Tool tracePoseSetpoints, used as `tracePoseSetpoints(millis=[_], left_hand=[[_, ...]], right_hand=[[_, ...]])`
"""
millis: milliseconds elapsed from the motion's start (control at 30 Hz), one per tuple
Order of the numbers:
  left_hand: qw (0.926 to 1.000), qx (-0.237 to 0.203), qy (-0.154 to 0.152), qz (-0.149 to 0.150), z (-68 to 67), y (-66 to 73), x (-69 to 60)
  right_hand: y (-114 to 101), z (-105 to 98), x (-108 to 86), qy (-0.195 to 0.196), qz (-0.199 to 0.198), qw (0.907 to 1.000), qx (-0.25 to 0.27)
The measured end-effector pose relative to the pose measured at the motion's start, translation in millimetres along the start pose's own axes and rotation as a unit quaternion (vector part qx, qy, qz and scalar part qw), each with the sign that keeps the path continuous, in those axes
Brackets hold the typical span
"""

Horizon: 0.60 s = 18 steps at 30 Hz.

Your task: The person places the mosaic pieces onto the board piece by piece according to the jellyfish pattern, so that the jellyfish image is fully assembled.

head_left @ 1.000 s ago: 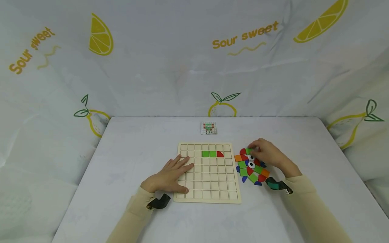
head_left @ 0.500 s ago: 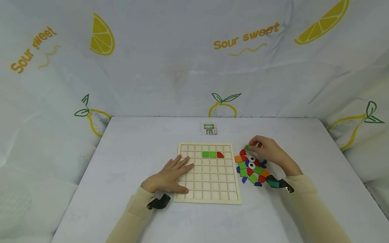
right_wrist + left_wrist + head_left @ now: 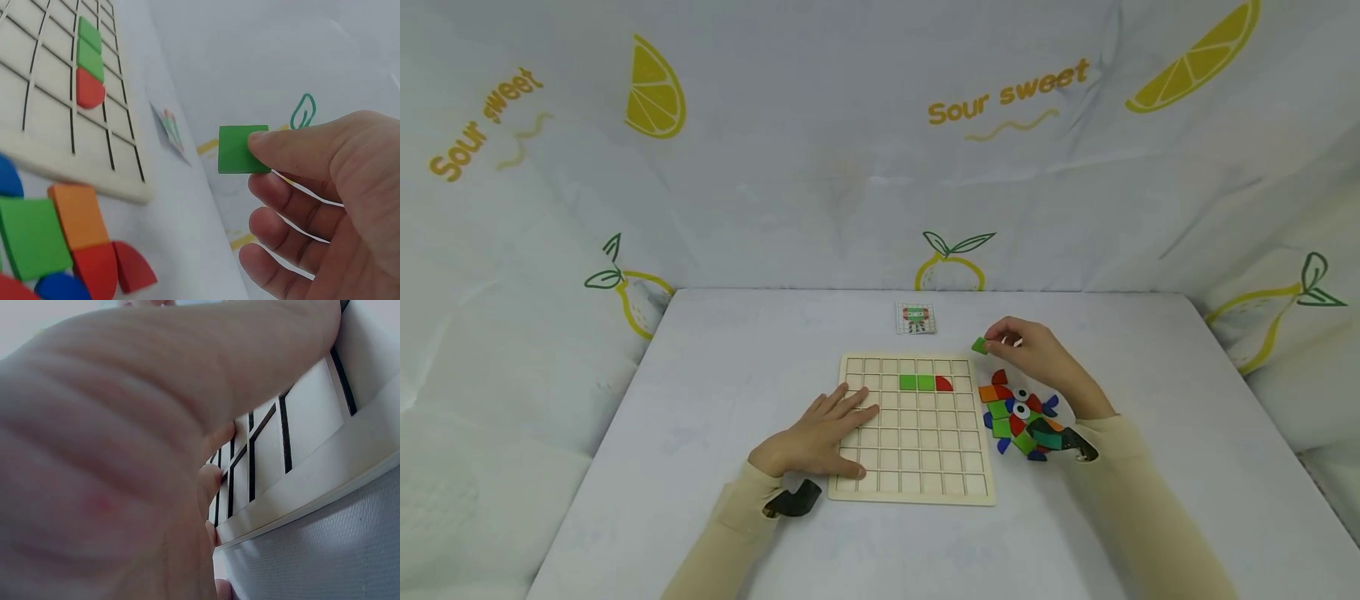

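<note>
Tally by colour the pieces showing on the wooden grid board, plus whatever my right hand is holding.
Green squares: 3 (2 on the grid board, 1 in your right hand)
Red quarter circle: 1 (on the grid board)
Total: 4

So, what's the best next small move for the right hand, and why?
I'd probably carry the green square over the grid board and lower it into the cell just left of the two green pieces, perhaps extending that row. The right hand pinches it clear of the loose pieces, that cell holds no piece, and the left hand rests on the board.
</note>
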<state>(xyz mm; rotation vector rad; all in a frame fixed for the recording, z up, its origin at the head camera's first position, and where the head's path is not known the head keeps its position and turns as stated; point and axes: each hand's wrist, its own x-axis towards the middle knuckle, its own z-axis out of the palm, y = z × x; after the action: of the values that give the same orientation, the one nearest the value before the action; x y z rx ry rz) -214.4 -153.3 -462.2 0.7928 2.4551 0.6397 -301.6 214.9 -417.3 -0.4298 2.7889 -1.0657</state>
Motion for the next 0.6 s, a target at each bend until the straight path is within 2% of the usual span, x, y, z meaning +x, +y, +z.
tracePoseSetpoints(millis=[367,600], left_hand=[[0.9999,0.009,0.004,-0.003,-0.2,-0.7,0.7],[1.0,0.005,0.002,-0.004,-1.0,0.0,0.5]], right_hand=[[-21.6,14.3,18.5,-0.01,-0.033,0.9993,0.013],[-39.8,27.1,27.9,-0.029,-0.05,0.9978,0.032]])
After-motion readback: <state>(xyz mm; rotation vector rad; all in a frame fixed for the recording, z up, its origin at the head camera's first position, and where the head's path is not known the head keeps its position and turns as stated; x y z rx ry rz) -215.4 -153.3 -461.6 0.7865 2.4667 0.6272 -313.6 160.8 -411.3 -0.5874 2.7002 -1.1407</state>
